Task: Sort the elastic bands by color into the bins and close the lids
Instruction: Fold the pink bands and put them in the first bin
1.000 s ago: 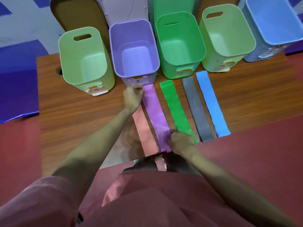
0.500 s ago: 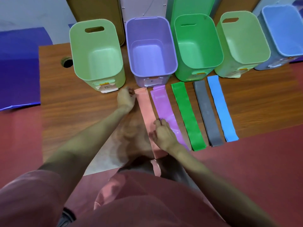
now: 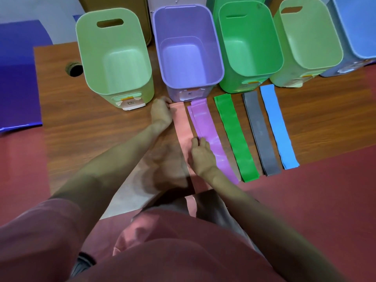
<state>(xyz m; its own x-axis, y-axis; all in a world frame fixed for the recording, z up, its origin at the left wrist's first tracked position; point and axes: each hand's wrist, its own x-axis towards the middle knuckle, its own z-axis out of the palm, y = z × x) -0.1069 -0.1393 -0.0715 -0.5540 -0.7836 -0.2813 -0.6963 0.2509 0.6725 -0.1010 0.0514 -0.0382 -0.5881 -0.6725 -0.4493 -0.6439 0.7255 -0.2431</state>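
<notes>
On the table (image 3: 81, 127), the left hand (image 3: 161, 112) pinches the thin, floppy pink band's (image 3: 183, 127) far end; the right hand (image 3: 201, 154) presses its middle, fingers flat.

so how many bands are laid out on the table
5, side by side before the bins: pink band leftmost under both hands, then purple band, green band, grey band, blue band rightmost. Each may be stacked layers.

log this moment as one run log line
stage: sorting not begun | left hand: holds pink band top end | right hand: on pink band | bins: empty
</notes>
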